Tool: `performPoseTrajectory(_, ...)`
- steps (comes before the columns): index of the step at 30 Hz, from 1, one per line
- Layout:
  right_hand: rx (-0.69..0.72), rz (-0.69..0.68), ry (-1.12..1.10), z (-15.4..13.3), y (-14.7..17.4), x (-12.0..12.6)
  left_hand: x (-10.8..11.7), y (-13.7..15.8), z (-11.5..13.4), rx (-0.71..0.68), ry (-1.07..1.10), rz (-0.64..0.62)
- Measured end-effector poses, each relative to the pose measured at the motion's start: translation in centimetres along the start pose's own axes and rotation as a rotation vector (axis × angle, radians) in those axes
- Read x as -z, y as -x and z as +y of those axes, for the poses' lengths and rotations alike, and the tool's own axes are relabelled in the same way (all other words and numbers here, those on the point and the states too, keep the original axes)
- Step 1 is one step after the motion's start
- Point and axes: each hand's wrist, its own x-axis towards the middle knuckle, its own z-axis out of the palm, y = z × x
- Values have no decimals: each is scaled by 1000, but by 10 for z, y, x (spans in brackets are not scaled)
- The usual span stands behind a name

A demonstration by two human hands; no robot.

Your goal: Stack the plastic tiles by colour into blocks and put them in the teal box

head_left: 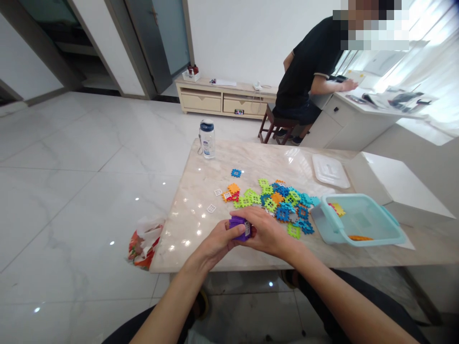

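Observation:
Both of my hands hold one purple block piece (236, 221) above the near part of the table; a white window-grid shows on its side. My left hand (223, 238) grips it from the left, thumb across the front. My right hand (264, 228) wraps it from the right and partly hides it. Just beyond lies a pile of notched interlocking tiles in blue, green, orange and teal, such as a green tile (293, 231) and a dark blue tile (282, 213). Loose white window-grid pieces (211, 208) lie to the left of the pile.
A teal plastic basket (373, 241) with a few tiles inside stands at the right, its white lid (330, 170) behind. A clear water bottle (207, 141) stands at the far left corner. A white box (401, 184) is at the right; a person (304, 67) sits beyond the table.

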Motion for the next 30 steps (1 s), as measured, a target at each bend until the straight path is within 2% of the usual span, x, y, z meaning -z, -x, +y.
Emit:
performPoseTrajectory(10,5,55,-30,-3,-3,1,-5,3,8,-7,4,-28)
performPoseTrajectory(23,14,20,-15,-6,-5,2,-3,4,8,-10,-23,-15)
performPoseTrajectory(30,58,59,-41,-7,-6,3,-7,7,12,-25,-61,-32)
